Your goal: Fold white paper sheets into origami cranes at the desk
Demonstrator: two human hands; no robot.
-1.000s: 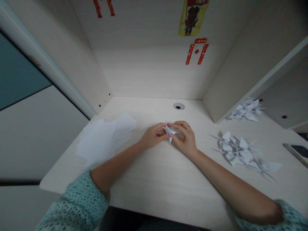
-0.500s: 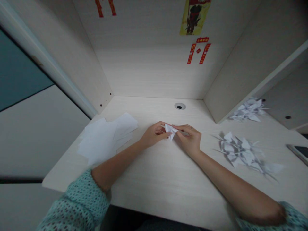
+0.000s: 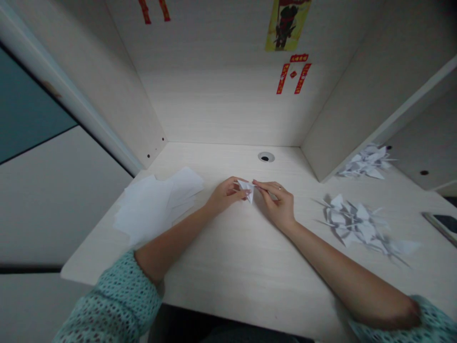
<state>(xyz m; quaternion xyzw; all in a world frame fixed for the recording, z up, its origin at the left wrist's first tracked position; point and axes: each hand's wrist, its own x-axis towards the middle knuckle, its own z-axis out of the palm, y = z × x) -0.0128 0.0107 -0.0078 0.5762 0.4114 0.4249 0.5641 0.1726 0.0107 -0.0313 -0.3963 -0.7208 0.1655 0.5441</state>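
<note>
At the far left, a teal knit sleeve (image 3: 114, 305) runs off the lower edge, and a loose stack of white paper sheets (image 3: 152, 209) lies on the pale wood desk (image 3: 228, 271). Just right of the stack, the left hand (image 3: 224, 195) pinches a small piece of folded white paper (image 3: 246, 189) between thumb and fingers, near the desk's middle. The right hand (image 3: 276, 205), with a ring (image 3: 279, 188) on one finger, pinches the paper's right side with its fingertips. Above, a yellow poster (image 3: 287, 24) and red paper strips (image 3: 293, 74) hang on the back panel; their writing is too small to read. Further right lie two piles of folded paper shapes (image 3: 353, 224) (image 3: 366, 164), and a phone (image 3: 441, 225) sits at the right edge.
</note>
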